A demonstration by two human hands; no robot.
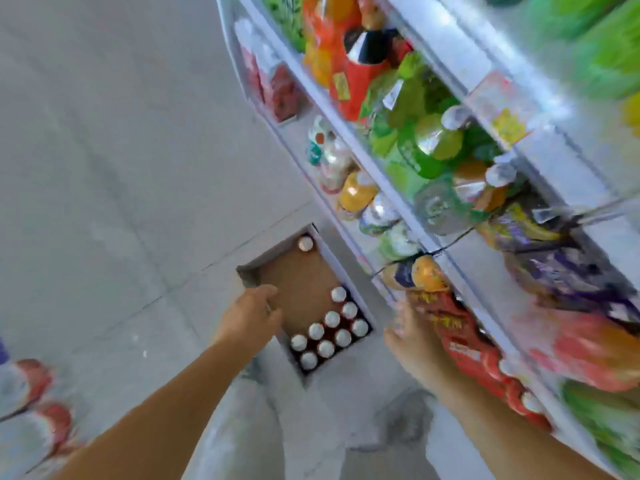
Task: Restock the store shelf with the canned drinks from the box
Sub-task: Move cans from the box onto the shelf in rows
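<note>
Blurred shelf [450, 46]; left hand [252, 315] over box [304, 282], right hand [414, 336] at red cans [464, 344]; neither grip discernible.

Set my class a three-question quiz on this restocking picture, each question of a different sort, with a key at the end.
1. True or false: the box is full of cans.
2. Which hand hovers above the box? A. left B. right C. both
3. Fill in: the shelved drinks beside the right hand are mostly ___ in colour.

Key: 1 false, much of the bottom is bare; 2 A, the left hand; 3 red.
</note>
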